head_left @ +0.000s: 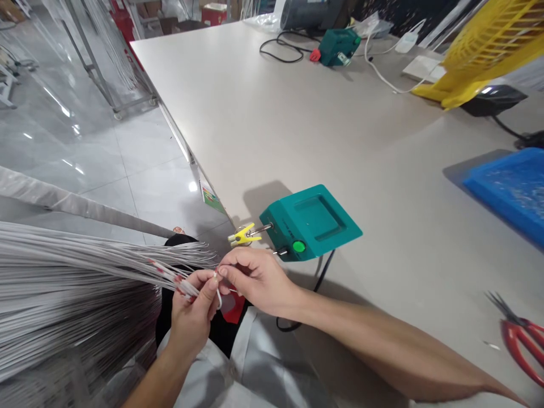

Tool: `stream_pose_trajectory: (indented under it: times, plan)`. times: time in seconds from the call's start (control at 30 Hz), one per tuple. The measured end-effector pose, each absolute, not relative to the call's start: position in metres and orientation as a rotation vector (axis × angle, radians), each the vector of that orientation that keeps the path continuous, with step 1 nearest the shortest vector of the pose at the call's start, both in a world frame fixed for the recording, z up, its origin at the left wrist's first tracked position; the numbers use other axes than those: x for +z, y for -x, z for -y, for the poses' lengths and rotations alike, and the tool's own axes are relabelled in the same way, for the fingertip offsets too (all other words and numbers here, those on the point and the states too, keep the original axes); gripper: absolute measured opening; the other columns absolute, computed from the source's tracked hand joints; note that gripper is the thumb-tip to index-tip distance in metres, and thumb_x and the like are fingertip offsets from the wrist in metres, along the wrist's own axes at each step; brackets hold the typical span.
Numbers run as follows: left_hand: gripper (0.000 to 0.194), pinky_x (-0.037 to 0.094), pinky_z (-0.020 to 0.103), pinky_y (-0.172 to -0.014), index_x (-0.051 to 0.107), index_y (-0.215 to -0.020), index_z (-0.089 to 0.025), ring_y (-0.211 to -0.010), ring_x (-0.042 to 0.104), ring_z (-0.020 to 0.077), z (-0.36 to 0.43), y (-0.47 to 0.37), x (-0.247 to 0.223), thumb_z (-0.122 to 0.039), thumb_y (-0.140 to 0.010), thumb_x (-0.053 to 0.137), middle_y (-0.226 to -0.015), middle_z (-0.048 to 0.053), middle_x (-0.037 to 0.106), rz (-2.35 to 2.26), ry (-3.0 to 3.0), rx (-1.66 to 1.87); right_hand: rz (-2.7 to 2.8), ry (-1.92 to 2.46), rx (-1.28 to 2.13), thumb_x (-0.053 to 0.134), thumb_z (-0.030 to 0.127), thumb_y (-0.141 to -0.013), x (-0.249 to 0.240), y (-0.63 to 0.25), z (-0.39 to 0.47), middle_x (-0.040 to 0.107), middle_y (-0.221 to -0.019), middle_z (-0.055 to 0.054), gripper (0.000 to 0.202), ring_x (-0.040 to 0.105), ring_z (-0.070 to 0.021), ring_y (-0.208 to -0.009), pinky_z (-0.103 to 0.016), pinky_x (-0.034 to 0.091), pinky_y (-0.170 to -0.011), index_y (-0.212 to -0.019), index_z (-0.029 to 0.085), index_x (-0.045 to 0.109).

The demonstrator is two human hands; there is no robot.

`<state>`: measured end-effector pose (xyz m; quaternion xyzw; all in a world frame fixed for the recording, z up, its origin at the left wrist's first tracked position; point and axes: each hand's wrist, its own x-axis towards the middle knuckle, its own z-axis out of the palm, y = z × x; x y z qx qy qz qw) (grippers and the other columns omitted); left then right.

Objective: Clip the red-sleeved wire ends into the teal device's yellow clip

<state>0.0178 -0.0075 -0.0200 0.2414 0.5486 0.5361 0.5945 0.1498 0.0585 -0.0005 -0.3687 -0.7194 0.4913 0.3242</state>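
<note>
My left hand [193,311] is closed around several white cables [181,280], some with red marks, at the end of a large bundle of cables [85,272] on the left. My right hand [259,277] pinches at a cable end against the left fingertips; the exact tip is too small to make out. Just beyond the hands, at the table edge, sits a teal device [314,224] with a green button [299,246] and a shallow square recess. A yellow clip [245,234] sticks out on a metal rod from its left side.
Red-handled scissors [521,334] lie at the right. Behind them is a blue tray [510,187]. A yellow fan [488,51], a second green device [338,46] and black cords [284,48] stand at the back of the table [255,113]. A metal rack [91,68] stands on the floor.
</note>
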Motion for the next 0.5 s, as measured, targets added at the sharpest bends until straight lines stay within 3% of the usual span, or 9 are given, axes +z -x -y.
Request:
stream_pose_trajectory:
  times: [0.17, 0.33, 0.5]
  plan:
    - [0.015, 0.02, 0.016, -0.035, 0.06, -0.07, -0.015, -0.037, 0.03, 0.0014, 0.003, -0.015, -0.015, -0.028, -0.071, 0.066, -0.058, -0.001, 0.06, -1.25, -0.492, 1.279, 1.868, 1.063, 1.206, 0.051, 0.02, -0.08, -0.003, -0.151, -0.056, 0.057, -0.059, 0.001, 0.014, 0.051, -0.009, -0.054, -0.019, 0.042, -0.05, -0.069, 0.016, 0.058]
    - [0.014, 0.021, 0.016, -0.035, 0.06, -0.071, -0.015, -0.037, 0.032, 0.0017, 0.004, -0.015, -0.019, -0.028, -0.073, 0.064, -0.058, -0.002, 0.059, -1.25, -0.541, 1.258, 1.853, 0.982, 1.149, 0.051, 0.02, -0.081, 0.001, -0.152, -0.056, 0.063, -0.072, -0.003, 0.01, 0.057, -0.011, -0.064, -0.022, 0.046, -0.059, -0.08, 0.015, 0.06]
    - [0.015, 0.023, 0.017, -0.038, 0.061, -0.074, -0.015, -0.04, 0.034, 0.0036, 0.008, -0.016, -0.026, -0.029, -0.078, 0.06, -0.054, -0.004, 0.052, -1.286, -0.684, 1.145, 1.875, 0.937, 1.133, 0.052, 0.015, -0.08, -0.001, -0.15, -0.057, 0.06, -0.065, -0.001, 0.014, 0.056, -0.0106, -0.063, -0.022, 0.046, -0.063, -0.067, 0.017, 0.057]
